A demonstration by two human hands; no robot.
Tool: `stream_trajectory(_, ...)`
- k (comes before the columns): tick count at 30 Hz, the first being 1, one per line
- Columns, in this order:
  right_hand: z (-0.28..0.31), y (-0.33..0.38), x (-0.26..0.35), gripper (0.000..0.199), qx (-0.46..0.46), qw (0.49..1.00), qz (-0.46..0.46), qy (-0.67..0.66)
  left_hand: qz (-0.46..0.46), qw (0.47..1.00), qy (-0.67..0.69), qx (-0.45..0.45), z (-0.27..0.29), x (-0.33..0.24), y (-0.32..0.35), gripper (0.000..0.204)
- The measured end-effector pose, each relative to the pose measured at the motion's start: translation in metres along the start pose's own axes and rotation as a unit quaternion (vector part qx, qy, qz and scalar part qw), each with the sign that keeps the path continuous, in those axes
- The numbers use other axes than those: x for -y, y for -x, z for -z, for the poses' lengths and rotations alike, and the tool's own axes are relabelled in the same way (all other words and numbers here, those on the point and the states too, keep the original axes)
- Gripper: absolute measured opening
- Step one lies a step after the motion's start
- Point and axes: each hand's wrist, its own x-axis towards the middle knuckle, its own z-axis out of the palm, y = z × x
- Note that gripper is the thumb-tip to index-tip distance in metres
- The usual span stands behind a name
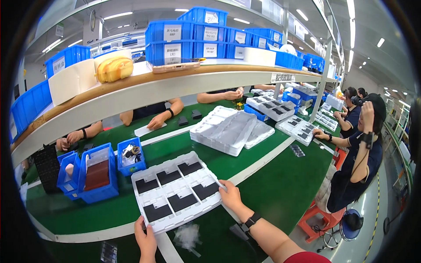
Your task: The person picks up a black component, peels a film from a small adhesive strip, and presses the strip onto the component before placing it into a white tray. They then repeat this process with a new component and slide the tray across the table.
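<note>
Green bench (272, 188): white trays (175, 190), blue bins (98, 173)

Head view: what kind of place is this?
Likely an electronics assembly line: a long green workbench with seated workers, white moulded trays holding flat black parts, and rows of blue plastic parts bins on the shelf above.

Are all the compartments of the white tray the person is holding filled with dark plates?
No. The white tray holds six dark plates, while several compartments along its near-left and far-right edges show bare white.
</note>
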Motion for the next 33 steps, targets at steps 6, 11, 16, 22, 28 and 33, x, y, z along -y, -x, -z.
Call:
stream_trajectory(6,-0.008,0.001,0.001,0.030,0.025,0.999,-0.024,0.013,-0.017,0.998,-0.053,0.027,0.011,0.009,0.002,0.035)
stream_trajectory(11,-0.007,0.000,0.001,0.031,0.025,0.999,-0.015,-0.013,-0.015,0.998,-0.046,0.029,0.009,0.012,-0.003,0.034)
stream_trajectory(16,-0.003,0.001,0.003,0.031,0.020,1.000,0.000,0.005,-0.008,0.998,-0.039,0.039,0.009,0.000,-0.001,0.033)
stream_trajectory(22,-0.003,0.000,0.003,0.032,0.038,0.999,-0.015,0.000,-0.020,0.998,-0.043,0.027,0.010,-0.004,0.001,0.033)
stream_trajectory(28,-0.004,0.000,0.001,0.032,0.037,0.999,0.000,0.022,-0.017,0.998,-0.056,0.030,0.010,0.000,0.001,0.033)
stream_trajectory(33,-0.005,0.000,0.000,0.032,0.031,0.999,0.000,0.018,-0.016,0.998,-0.049,0.032,0.010,-0.001,0.000,0.033)
